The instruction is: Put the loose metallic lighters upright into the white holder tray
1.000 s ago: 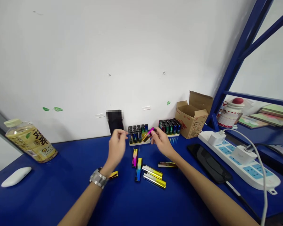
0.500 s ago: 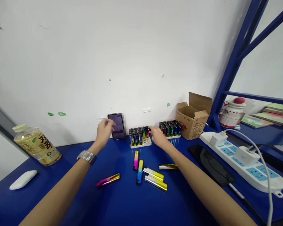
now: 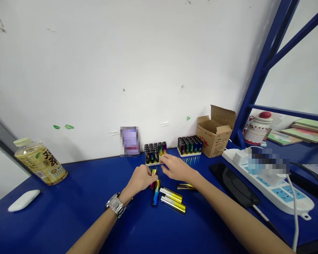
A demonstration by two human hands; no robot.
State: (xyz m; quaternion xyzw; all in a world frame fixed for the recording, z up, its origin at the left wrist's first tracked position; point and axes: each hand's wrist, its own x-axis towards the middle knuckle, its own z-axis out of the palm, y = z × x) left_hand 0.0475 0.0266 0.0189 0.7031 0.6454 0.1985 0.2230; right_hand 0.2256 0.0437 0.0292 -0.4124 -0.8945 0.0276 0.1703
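Note:
My left hand point(image 3: 141, 179) is curled over the top end of a pink and yellow lighter point(image 3: 153, 173) that lies on the blue table point(image 3: 69, 211). Just right of it my right hand point(image 3: 175, 168) lies low with its fingers stretched toward the front of a white tray of upright lighters point(image 3: 155, 152); I see nothing in it. Below the hands lie a blue and yellow lighter point(image 3: 155, 192), two yellow lighters point(image 3: 172, 199) and a dark lighter point(image 3: 186, 186). A second full tray point(image 3: 189, 145) stands further right.
A phone point(image 3: 129, 141) leans on the wall behind the trays. An open cardboard box point(image 3: 216, 130), a white power strip point(image 3: 272, 180) and a black phone point(image 3: 234, 183) are on the right. A tea bottle point(image 3: 39, 160) and white mouse point(image 3: 22, 200) are at left.
My left hand came back from the leaning phone down to the loose lighters. My right hand drew back from the tray after setting the pink lighter in it.

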